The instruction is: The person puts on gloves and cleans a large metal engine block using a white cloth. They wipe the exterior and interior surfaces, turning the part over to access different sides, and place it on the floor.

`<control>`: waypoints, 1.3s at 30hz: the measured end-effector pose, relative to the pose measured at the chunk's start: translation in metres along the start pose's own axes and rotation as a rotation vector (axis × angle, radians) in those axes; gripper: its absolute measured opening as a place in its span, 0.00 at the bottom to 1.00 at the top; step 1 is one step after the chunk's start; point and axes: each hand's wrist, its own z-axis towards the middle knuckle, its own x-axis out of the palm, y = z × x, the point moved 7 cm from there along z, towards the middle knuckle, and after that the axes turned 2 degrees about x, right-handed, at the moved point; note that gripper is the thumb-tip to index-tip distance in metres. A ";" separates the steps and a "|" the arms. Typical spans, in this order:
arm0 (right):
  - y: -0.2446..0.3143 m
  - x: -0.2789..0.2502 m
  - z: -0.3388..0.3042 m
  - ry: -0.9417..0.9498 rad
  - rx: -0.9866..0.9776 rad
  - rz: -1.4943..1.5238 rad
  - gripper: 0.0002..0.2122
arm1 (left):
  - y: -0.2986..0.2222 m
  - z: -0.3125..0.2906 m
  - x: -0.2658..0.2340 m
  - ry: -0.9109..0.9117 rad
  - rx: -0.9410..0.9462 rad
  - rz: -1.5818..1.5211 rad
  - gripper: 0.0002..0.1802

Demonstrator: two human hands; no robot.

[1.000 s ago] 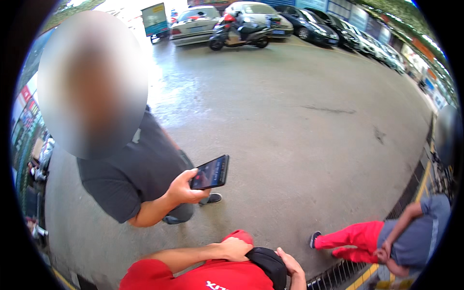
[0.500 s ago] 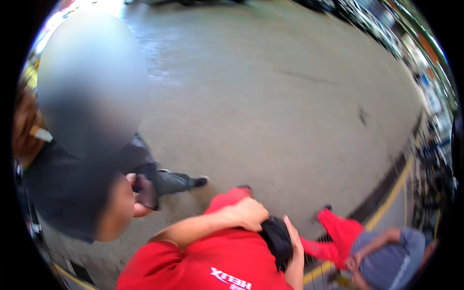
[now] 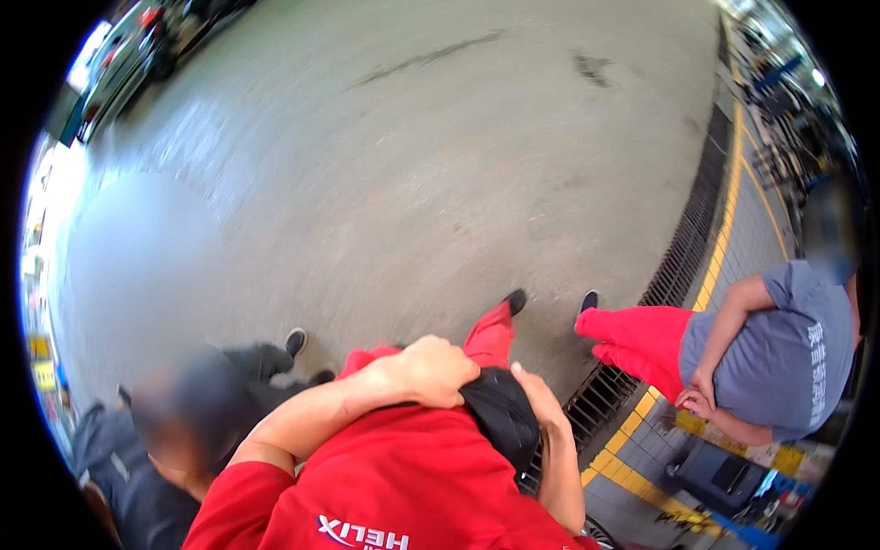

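At the far upper left, you've got a parked vehicle (image 3: pixel 124 78) squeezed into the corner; those cars were along the top a second ago, so your view has swung round quite a bit. Below it, the person in the dark top (image 3: pixel 156 513) now sits way down in the lower left corner, and the phone they had in hand a second ago isn't in sight anymore.

Moving right, your left hand (image 3: pixel 431 368) is across your red shirt (image 3: pixel 385 477), looking curled onto the upper left edge of a black pouch (image 3: pixel 502 417), fingertips tucked out of sight. So the pouch is at your front, right between your hands. Your right hand (image 3: pixel 543 403) is against its other side, but most fingers are hidden, so I can't tell if it's gripping or just resting.

Both hands kept their spots while everything else shifted, so I'd say your hold on the pouch isn't affected.

Further right there's the drain grate (image 3: pixel 600 396), then the person in the grey top (image 3: pixel 770 357), hands clasped like before.
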 end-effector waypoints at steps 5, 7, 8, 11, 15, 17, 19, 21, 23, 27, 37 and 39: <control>0.022 -0.173 -0.045 -0.401 -0.059 0.192 0.34 | -0.083 0.181 -0.079 0.017 0.349 0.098 0.18; 0.013 -0.214 -0.052 -0.341 0.024 0.328 0.32 | -0.109 0.236 -0.100 0.205 0.422 0.177 0.15; 0.005 -0.231 -0.054 -0.341 0.089 0.412 0.31 | -0.121 0.259 -0.110 0.273 0.474 0.206 0.14; -0.005 -0.266 -0.058 -0.287 0.224 0.409 0.28 | -0.150 0.321 -0.133 0.416 0.605 0.292 0.13; 0.002 -0.293 -0.055 -0.207 0.271 0.646 0.29 | -0.182 0.405 -0.138 0.533 0.808 0.405 0.13; 0.001 -0.297 -0.033 -0.098 0.344 0.754 0.30 | -0.184 0.439 -0.134 0.638 0.926 0.414 0.14; 0.012 -0.313 0.003 -0.082 0.374 0.818 0.28 | -0.171 0.477 -0.150 0.663 1.023 0.435 0.14; 0.057 -0.338 0.045 -0.038 0.260 0.895 0.27 | -0.140 0.521 -0.198 0.670 0.991 0.420 0.15; 0.138 -0.360 0.074 0.158 0.097 1.086 0.25 | -0.109 0.557 -0.279 0.653 1.007 0.379 0.16; 0.304 -0.426 0.094 -0.029 0.165 0.717 0.20 | -0.037 0.609 -0.463 0.840 0.742 0.007 0.26; 0.548 -0.583 0.179 -0.267 0.006 0.514 0.18 | 0.149 0.716 -0.736 0.395 0.133 -0.356 0.09; 0.584 -0.626 0.200 -0.230 0.029 0.455 0.20 | 0.177 0.732 -0.764 0.410 0.068 -0.325 0.07</control>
